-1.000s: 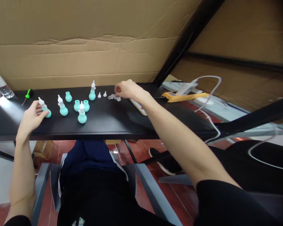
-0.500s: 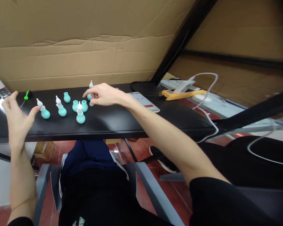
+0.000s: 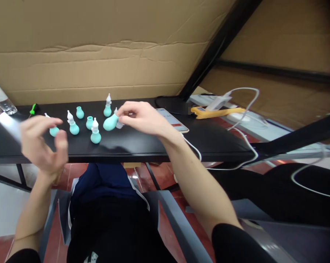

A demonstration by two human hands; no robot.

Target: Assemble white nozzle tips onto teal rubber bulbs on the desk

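Right hand (image 3: 143,117), mid-frame: pinching tilted teal bulb (image 3: 109,123) at its neck | left hand (image 3: 45,146), left of frame: blurred, thumb and fingers apart | white-tipped bulb (image 3: 95,137): left of centre

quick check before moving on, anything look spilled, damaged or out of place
Just the cardboard behind the table: a ragged crease runs across it, so it looks buckled. One bulb is tilted, but the right hand holds it. No spill shows.

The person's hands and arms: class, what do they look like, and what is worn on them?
The left hand, which is blurred, and the right hand wear no gloves. The forearms are bare, showing no watch or band; black sleeves begin higher up.
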